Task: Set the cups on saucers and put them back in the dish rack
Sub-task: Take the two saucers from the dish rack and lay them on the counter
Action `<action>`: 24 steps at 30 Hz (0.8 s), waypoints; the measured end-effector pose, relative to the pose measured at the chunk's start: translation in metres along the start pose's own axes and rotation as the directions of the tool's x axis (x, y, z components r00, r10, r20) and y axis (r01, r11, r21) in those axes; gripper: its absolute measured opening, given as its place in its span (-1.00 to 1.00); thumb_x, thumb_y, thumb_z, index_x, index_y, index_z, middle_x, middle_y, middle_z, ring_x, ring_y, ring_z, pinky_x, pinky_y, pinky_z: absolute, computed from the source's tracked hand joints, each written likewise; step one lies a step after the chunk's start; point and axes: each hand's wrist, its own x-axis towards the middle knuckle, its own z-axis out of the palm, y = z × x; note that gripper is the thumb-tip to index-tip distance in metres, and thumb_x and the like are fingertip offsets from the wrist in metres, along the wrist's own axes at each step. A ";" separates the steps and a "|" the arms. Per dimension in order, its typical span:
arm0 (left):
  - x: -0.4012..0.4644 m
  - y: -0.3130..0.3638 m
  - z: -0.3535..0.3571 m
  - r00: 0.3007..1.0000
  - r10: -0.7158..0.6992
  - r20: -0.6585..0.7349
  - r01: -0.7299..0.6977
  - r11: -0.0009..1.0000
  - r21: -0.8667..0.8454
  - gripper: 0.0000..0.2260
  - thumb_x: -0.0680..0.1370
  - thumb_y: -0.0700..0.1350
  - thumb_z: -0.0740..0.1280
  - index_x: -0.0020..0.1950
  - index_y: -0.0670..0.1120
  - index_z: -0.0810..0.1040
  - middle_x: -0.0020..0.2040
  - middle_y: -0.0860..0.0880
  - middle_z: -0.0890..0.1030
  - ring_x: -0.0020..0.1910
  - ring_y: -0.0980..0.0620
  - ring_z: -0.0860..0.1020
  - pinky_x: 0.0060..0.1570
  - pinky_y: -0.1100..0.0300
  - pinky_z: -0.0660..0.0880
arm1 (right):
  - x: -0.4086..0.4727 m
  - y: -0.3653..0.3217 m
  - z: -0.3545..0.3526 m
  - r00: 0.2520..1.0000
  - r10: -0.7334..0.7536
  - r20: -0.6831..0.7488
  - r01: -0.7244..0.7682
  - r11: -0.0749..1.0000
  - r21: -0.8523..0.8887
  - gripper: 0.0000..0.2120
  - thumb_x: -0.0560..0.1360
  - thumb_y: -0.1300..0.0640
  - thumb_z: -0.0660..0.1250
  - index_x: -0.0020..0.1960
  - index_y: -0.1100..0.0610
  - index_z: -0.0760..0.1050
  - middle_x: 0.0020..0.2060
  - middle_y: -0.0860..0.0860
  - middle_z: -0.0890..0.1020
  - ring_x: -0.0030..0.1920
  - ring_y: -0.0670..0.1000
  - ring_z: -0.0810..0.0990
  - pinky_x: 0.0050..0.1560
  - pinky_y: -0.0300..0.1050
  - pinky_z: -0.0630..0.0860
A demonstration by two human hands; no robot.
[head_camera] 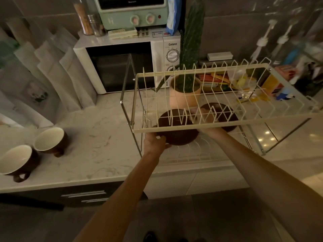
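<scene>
Two dark brown cups with cream insides stand on the marble counter at the left, one nearer [16,160] and one farther back [50,139]. A cream two-tier wire dish rack [225,120] stands at the right. Under its top tier my left hand [154,142] grips the near rim of a dark brown saucer [176,130]. My right hand [208,123] reaches under the top tier to a second dark saucer [222,114]; the wires hide most of its fingers.
A white microwave [122,67] with a green toaster oven [131,11] on top stands behind. A cactus in a pink pot [185,93] sits behind the rack. Packets and bottles crowd the back right. Marble counter [97,137] lies between cups and rack.
</scene>
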 end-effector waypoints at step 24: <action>-0.106 -0.027 -0.066 0.991 0.027 0.130 -0.047 0.987 0.156 -0.56 0.54 -0.35 0.28 0.39 -0.06 0.41 0.25 -0.13 0.52 -0.04 -0.06 0.65 -0.28 0.19 0.64 | -0.105 -0.005 0.045 0.964 -0.136 -0.229 0.122 0.990 -0.071 -0.82 0.59 0.09 0.26 0.10 0.17 0.52 0.00 0.10 0.63 0.02 0.13 0.63 -0.04 -0.04 0.53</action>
